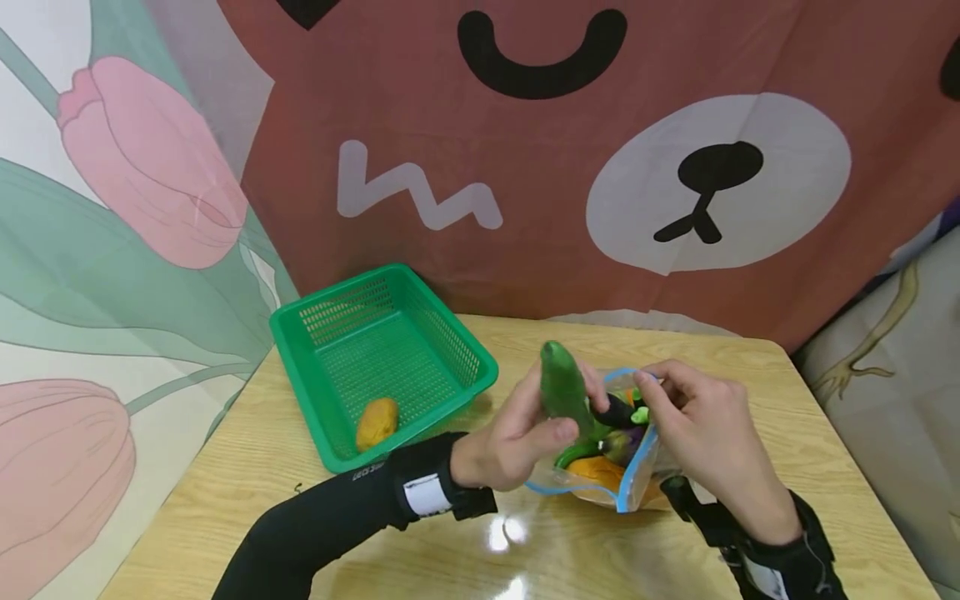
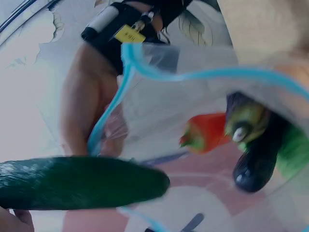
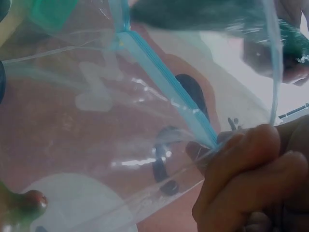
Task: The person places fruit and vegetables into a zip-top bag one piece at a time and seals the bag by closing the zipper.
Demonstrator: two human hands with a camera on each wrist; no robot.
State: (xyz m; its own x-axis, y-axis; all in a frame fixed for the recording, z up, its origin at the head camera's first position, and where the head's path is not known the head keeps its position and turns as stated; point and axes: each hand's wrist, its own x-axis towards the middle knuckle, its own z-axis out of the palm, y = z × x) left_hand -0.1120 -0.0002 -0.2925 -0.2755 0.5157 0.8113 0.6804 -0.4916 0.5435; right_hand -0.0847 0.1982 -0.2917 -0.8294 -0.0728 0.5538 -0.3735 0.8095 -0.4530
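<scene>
A dark green cucumber (image 1: 562, 382) is gripped in my left hand (image 1: 517, 437), over the mouth of a clear zip bag (image 1: 633, 483) with a blue seal. My right hand (image 1: 701, 429) pinches the bag's rim at its right side, which the right wrist view shows close up. Inside the bag lie a dark eggplant (image 2: 256, 166), an orange-red pepper (image 2: 207, 131), a long green piece (image 1: 577, 452) and an orange piece (image 1: 600, 472). In the left wrist view the cucumber's rounded end points over the bag opening. Part of the bag's contents is hidden by the left hand.
Left of the bag, a green plastic basket (image 1: 438, 329) stands on the wooden table (image 1: 420, 550). One yellow-brown, potato-like piece (image 1: 377, 423) lies in its front corner. A printed cloth (image 1: 450, 258) with a bear face hangs behind the table.
</scene>
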